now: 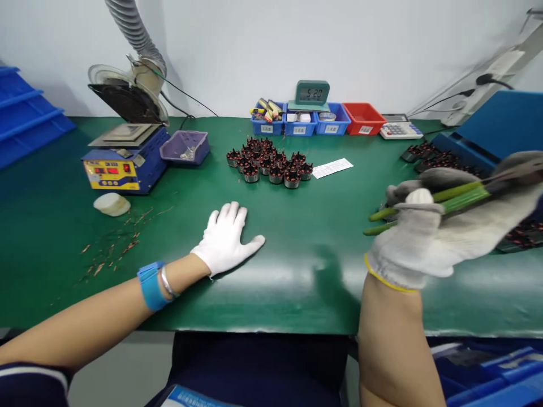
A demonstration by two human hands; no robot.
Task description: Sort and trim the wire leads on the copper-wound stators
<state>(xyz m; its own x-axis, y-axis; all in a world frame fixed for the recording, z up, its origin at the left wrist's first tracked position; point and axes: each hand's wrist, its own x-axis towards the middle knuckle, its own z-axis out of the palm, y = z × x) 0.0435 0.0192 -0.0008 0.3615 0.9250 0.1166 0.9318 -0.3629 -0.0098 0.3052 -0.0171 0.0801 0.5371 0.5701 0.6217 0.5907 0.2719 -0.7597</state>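
My left hand (227,237), in a white glove with a blue wrist strap behind it, lies flat on the green mat (271,271) with its fingers stretched out and nothing in it. My right hand (436,237), in a grey-white glove, is raised over the right side of the mat. Its fingers are wrapped round a green-handled hand tool (428,206) whose handles point left. A cluster of several small copper-wound motor stators (269,164) stands on the mat beyond my left hand.
A blue heating station (125,152) under an exhaust hose stands at the back left, with a purple tray (185,147) beside it. Blue and red bins (316,121), a clock, a calculator (399,130) line the back. Wire scraps (114,249) litter the left. Stator trays (441,161) lie right.
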